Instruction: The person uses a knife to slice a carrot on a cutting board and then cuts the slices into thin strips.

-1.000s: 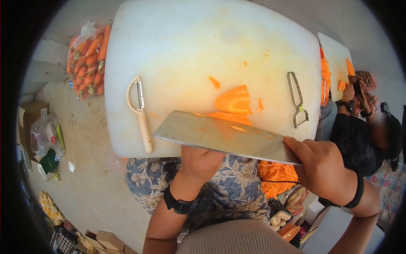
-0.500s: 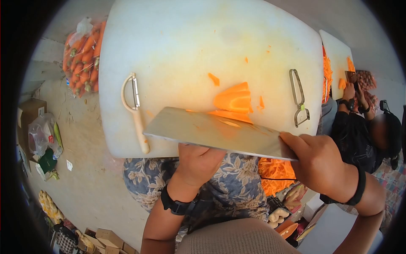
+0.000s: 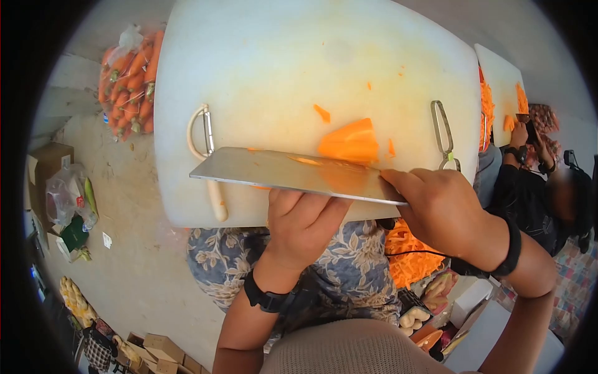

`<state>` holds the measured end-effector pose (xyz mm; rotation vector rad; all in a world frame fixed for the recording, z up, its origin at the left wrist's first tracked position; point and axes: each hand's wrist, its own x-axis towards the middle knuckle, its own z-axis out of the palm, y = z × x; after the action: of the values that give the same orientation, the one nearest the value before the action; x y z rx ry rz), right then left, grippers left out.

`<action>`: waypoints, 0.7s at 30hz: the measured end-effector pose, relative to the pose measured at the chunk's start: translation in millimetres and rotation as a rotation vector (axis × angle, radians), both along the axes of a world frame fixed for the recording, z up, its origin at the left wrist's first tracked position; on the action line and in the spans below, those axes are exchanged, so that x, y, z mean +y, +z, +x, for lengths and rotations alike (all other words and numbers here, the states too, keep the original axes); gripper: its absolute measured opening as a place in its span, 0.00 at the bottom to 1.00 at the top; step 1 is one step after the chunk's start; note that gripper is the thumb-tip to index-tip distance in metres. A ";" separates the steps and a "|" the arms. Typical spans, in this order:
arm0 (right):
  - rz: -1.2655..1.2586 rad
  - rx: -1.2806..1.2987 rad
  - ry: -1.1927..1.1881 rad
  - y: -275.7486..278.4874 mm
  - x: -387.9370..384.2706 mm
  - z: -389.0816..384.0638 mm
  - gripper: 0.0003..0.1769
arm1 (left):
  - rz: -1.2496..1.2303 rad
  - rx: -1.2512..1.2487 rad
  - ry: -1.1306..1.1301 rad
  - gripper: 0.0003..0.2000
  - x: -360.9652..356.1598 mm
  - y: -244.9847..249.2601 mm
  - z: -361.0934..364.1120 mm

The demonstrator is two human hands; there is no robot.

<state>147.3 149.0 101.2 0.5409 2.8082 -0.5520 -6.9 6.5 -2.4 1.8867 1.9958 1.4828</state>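
**Knife (image 3: 280,169) in the right hand (image 3: 445,209) over the near edge of the cutting board (image 3: 261,75)**

The right hand is closed round the knife at its handle end, near the board's near right corner. The broad blade stretches leftward along the near edge, with scraps of orange on its face. The left hand (image 3: 302,227) is at the near edge, left of the middle, with its fingers bent under the blade. The blade hides the fingertips, so how far open that hand is, and whether it has hold of anything, I cannot tell.

A carrot piece (image 3: 349,140) lies on the board just beyond the blade, right of the middle; whether the two touch is unclear. Small carrot scraps are scattered around it. Towards the left edge lies a pale-handled peeler (image 3: 217,199), its middle covered by the blade. A metal peeler (image 3: 441,121) lies near the right edge.

Past the left edge is a bag of carrots (image 3: 128,90). A heap of carrot shreds (image 3: 411,252) sits below the near right corner. Beyond the right edge, another person (image 3: 523,190) works at a second board (image 3: 495,68).
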 end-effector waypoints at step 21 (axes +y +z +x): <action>0.204 -0.024 -0.022 46.5 -28.2 32.4 0.19 | -0.058 0.000 0.002 0.14 -18.7 -16.2 1.8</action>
<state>179.7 120.8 147.7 0.6131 2.8555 -0.2618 -5.1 -12.3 -18.6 1.8629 2.0178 1.4099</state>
